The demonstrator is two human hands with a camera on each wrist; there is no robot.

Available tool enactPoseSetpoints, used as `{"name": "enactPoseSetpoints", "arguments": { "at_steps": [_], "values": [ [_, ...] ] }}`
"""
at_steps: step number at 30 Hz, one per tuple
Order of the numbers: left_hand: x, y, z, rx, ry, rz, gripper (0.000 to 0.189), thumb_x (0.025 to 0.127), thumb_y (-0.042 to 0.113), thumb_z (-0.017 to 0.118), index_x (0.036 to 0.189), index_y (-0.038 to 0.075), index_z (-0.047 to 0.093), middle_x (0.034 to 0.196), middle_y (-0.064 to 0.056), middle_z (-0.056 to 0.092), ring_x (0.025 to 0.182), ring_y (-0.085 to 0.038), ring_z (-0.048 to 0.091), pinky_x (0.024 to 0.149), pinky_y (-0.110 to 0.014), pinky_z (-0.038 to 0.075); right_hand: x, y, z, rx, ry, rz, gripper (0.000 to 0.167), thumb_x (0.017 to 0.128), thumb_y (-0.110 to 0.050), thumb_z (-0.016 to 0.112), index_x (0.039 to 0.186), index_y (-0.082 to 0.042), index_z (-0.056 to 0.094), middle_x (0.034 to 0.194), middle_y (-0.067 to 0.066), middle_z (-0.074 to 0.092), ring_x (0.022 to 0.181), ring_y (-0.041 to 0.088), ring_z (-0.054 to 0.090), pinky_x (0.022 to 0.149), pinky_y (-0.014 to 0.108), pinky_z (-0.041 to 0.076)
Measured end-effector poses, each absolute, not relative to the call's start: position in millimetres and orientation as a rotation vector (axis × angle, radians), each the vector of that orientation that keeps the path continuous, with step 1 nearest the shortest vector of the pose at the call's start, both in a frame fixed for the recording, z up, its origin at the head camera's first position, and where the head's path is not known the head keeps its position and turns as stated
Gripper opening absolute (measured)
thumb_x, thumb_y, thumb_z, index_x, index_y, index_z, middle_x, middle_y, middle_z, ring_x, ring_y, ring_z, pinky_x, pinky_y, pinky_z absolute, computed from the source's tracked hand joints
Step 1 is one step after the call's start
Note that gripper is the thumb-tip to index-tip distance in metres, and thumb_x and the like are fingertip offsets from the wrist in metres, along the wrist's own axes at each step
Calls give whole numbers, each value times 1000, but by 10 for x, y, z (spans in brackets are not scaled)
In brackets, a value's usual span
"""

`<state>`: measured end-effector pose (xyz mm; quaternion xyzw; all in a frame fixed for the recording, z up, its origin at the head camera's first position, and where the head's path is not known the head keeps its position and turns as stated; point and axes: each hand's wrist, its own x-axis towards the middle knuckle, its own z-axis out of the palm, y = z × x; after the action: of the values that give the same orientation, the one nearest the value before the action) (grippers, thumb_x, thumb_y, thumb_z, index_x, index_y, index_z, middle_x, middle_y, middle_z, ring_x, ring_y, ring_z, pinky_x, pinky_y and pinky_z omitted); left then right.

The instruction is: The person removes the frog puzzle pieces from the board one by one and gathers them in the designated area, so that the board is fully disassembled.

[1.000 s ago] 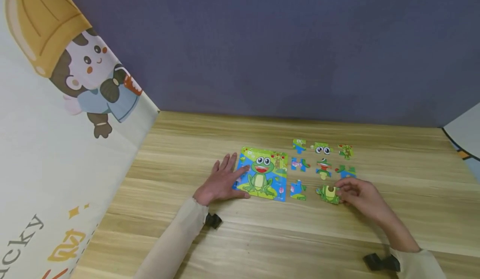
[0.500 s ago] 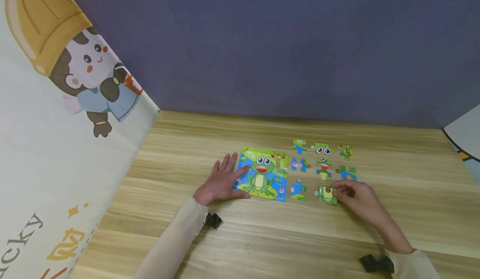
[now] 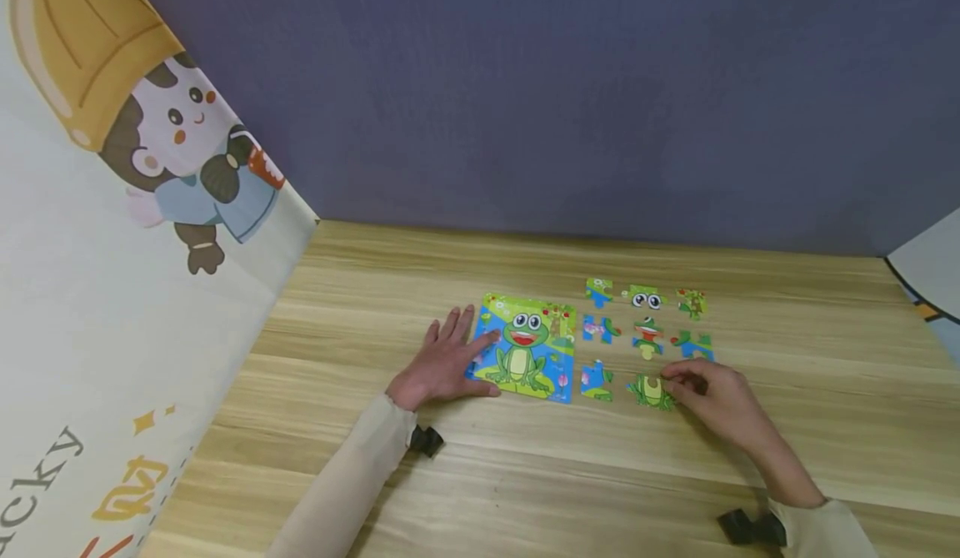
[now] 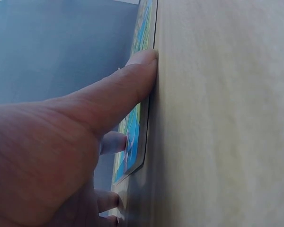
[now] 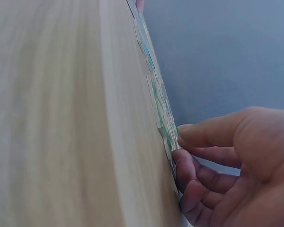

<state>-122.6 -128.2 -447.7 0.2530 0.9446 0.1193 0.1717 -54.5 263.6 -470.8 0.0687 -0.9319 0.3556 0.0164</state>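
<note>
My left hand (image 3: 442,366) rests with spread fingers over the left edge of a square frog puzzle board (image 3: 525,343). In the left wrist view the thumb (image 4: 118,90) lies against the board's edge. My right hand (image 3: 718,395) pinches the right edge of a puzzle piece (image 3: 649,393) showing the frog's belly and legs. That piece lies low at the table, in the middle of the nearest row. In the right wrist view thumb and curled fingers meet at the edge of the piece (image 5: 162,116).
Several other puzzle pieces lie apart in rows right of the board, among them an eyes piece (image 3: 645,298), a mouth piece (image 3: 648,338) and a blue corner piece (image 3: 596,381). A dark partition (image 3: 570,99) rises behind the wooden table (image 3: 525,483).
My right hand has shifted slightly left with the frog-belly piece. The piece has turned and come down flatter, in line with the row. My left hand stays put.
</note>
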Motion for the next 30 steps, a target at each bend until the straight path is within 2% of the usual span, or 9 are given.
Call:
{"name": "enactPoseSetpoints", "arguments": {
  "at_steps": [11, 17, 24, 30],
  "values": [
    [-1225, -1280, -4463, 713, 2680, 341, 86, 86, 61, 69, 157, 28, 33, 169, -21, -1, 157, -42, 0, 124, -65, 9, -593, 2660, -4648, 307, -2835, 1073, 11, 87, -1, 73, 98, -4, 74, 87, 5, 72, 74, -11, 53, 61, 17, 50],
    [-1222, -1285, -4444, 699, 2677, 330, 86, 86, 61, 69, 157, 28, 33, 169, -20, 0, 157, -42, 0, 124, -64, 9, -701, 2565, -4517, 298, -2825, 1063, 12, 90, -7, 73, 101, -5, 75, 92, 8, 74, 76, -12, 55, 64, 18, 52],
    [-1223, -1276, -4432, 702, 2673, 323, 86, 86, 61, 68, 157, 29, 32, 169, -21, 0, 157, -42, -1, 124, -64, 9, -844, 2285, -4372, 333, -2865, 1156, 18, 94, -11, 69, 108, -2, 74, 97, 9, 72, 80, -1, 59, 67, 21, 52],
    [-1223, -1264, -4439, 708, 2675, 333, 86, 86, 61, 69, 157, 29, 33, 169, -22, 1, 157, -43, -1, 124, -65, 10, -966, 2035, -4349, 442, -2853, 1167, 16, 95, -11, 68, 107, -2, 74, 100, 10, 72, 82, 12, 63, 67, 22, 50]
  ]
}}
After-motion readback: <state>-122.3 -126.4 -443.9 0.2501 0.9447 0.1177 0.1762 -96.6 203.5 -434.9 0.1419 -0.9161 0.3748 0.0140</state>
